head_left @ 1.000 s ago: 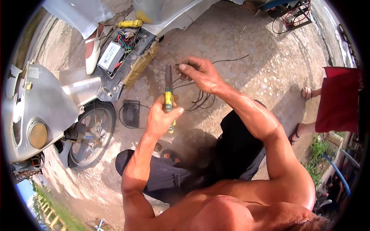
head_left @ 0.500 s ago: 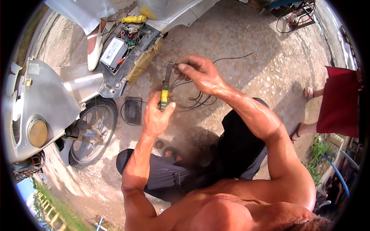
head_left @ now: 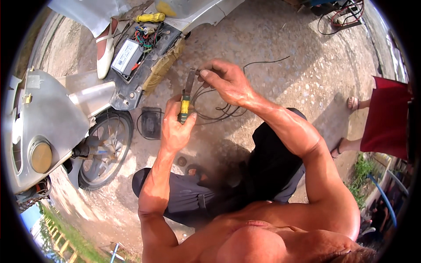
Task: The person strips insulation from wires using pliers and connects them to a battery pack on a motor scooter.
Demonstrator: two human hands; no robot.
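My left hand (head_left: 177,122) is wrapped round pliers (head_left: 185,103) with yellow and green handles, their dark jaws pointing away from me. My right hand (head_left: 221,81) pinches the end of a thin dark cable right at the tip of the jaws. Loops of black cable (head_left: 223,111) lie on the ground below my hands. Left of them is an opened vehicle deck with a silver controller box (head_left: 125,58), coloured wires (head_left: 147,37) and a yellow screwdriver (head_left: 150,18).
A grey vehicle body (head_left: 55,109) and spoked wheel (head_left: 105,149) stand left. A dark pad (head_left: 151,122) lies on the concrete (head_left: 280,65). A person's white shoe (head_left: 105,61) is upper left; another person in red (head_left: 383,118) stands right. A metal frame with cables (head_left: 344,15) is upper right.
My left hand has moved up and slightly left, tilting the pliers so less of their handles shows; the jaw tip now meets my right hand's fingers, which have shifted slightly upward.
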